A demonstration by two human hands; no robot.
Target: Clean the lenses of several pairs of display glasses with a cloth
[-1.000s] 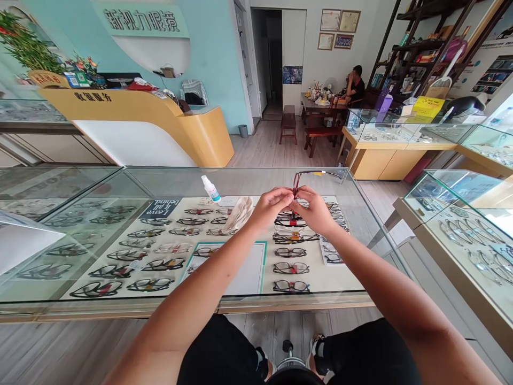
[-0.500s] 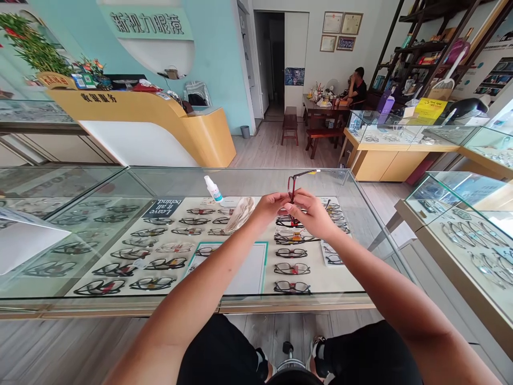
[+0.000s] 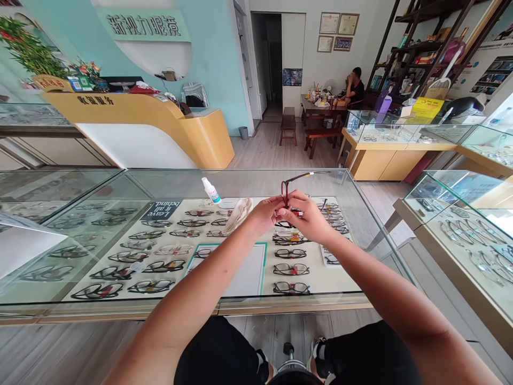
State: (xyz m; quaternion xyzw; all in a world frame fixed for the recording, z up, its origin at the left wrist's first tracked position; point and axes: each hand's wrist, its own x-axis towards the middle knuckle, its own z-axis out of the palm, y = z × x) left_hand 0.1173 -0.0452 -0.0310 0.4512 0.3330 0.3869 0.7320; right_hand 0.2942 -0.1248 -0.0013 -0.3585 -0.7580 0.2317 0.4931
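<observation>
Both my hands meet above the glass display case (image 3: pixel 234 181), gripping one pair of dark red eyeglasses (image 3: pixel 284 188). My left hand (image 3: pixel 265 213) pinches it from the left, and my right hand (image 3: pixel 303 214) has fingers and thumb closed on it from the right. One lens stands up above the fingers, and a dark temple arm points away to the right. The lower part of the frame is hidden by my fingers. Left of my hands, a cream cloth (image 3: pixel 239 215) lies crumpled on the case, with a white spray bottle (image 3: pixel 211 191) beyond it.
Rows of eyeglasses (image 3: pixel 291 270) lie inside the case, near a teal-edged white board (image 3: pixel 244 272). Another glass case (image 3: pixel 460 224) stands to the right. Further back are a yellow-and-white counter (image 3: pixel 140 133), wooden benches (image 3: pixel 288 125) and a seated person (image 3: pixel 355 88).
The eyeglasses have turned slightly and sit a little lower and further left. Both hands still hold them. The whole view has shifted slightly.
</observation>
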